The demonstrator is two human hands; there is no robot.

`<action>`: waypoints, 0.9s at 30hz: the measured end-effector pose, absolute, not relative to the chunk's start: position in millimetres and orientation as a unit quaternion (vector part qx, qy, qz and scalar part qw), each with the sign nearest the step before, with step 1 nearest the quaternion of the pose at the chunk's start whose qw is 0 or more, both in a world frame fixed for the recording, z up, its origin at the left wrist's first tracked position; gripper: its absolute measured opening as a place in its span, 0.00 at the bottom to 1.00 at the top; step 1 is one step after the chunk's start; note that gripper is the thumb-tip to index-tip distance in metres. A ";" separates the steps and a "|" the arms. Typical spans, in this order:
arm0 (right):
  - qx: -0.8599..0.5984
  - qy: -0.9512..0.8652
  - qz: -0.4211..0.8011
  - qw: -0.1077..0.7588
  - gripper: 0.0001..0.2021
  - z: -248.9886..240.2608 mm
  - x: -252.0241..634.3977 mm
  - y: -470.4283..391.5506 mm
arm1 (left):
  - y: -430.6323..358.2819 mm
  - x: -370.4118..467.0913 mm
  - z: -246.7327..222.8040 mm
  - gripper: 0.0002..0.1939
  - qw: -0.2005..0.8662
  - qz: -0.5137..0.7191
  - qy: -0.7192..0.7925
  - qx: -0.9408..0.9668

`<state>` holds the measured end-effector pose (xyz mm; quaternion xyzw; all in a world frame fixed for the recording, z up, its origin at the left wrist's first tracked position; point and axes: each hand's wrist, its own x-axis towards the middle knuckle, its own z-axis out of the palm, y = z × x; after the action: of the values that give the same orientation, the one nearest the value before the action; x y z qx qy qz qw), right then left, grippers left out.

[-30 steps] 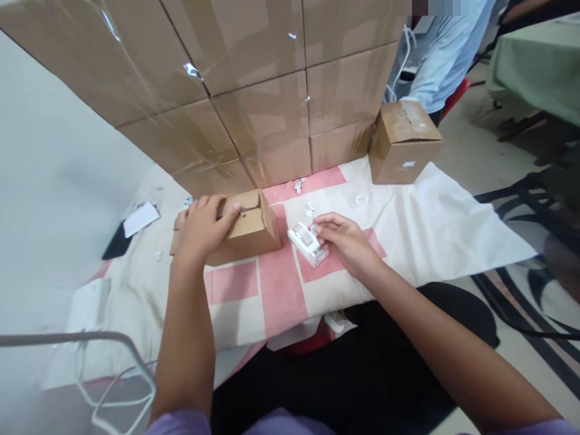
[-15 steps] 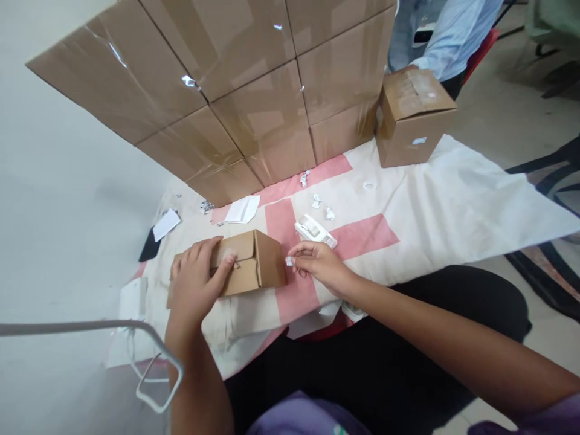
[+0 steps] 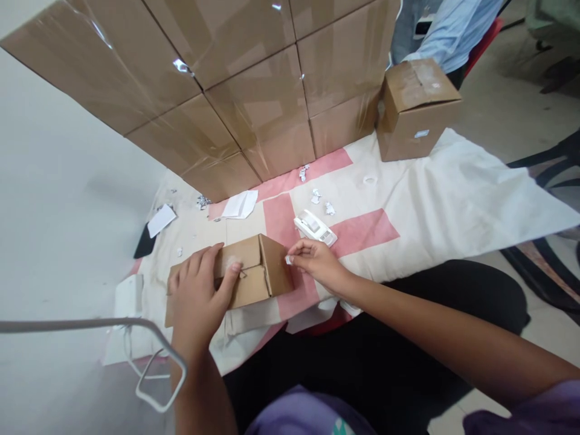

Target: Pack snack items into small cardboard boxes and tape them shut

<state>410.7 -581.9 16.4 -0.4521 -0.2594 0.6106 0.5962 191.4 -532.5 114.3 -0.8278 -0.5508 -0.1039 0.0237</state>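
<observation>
A small brown cardboard box (image 3: 254, 272) lies on the cloth-covered table, its flaps on top. My left hand (image 3: 199, 290) rests over its left part, fingers spread on the top and thumb near the flap seam. My right hand (image 3: 312, 260) pinches a small white label (image 3: 288, 260) right beside the box's right end; whether the label touches the cardboard I cannot tell. Just beyond that hand lies a white label dispenser (image 3: 315, 227).
Large taped cartons (image 3: 258, 103) stand stacked behind. Another labelled box (image 3: 419, 112) sits at the back right beside a person in a light blue sleeve (image 3: 466, 30). Crumpled paper bits (image 3: 329, 208), folded paper (image 3: 240, 205) and a white cable (image 3: 158, 344) are also there.
The small box has shifted slightly right and turned a little under my left hand, so its right end is now nearer the label in my right hand. The view has shifted slightly.
</observation>
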 end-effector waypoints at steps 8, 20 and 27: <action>-0.443 -0.283 0.623 0.579 0.16 17.0 412.5 -583.0 | -534.6 195.5 114.4 0.28 0.032 -0.101 -0.559 -0.823; -0.418 -0.242 0.632 0.606 0.17 18.6 410.2 -578.6 | -539.5 192.1 113.6 0.29 0.048 -0.097 -0.550 -0.828; -0.423 -0.251 0.628 0.603 0.18 13.6 407.6 -578.6 | -545.7 197.3 114.4 0.29 0.052 -0.086 -0.540 -0.836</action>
<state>407.6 -578.6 13.6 -0.4229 -0.2507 0.6278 0.6035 197.3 -545.7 114.4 -0.8355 -0.5401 -0.0864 0.0521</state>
